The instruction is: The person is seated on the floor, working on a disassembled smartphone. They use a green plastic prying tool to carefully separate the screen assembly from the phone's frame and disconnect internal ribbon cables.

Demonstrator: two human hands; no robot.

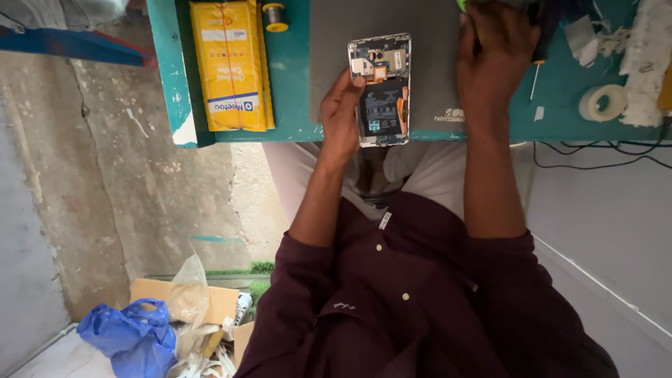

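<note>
Maroon sleeves point(420, 294) framed the bench; the left hand point(341, 115) clasped an opened phone point(380, 87) on the grey mat point(427, 63). The right hand point(493, 59) closed around a green-handled tool point(463, 5), so steadying the phone seemed wise.

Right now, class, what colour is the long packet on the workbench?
Yellow, with a white band; the packet shows best in the head view.

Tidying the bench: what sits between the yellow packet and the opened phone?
In the head view, only bare teal tabletop and the grey mat's edge lie between the yellow packet and the phone.
</note>
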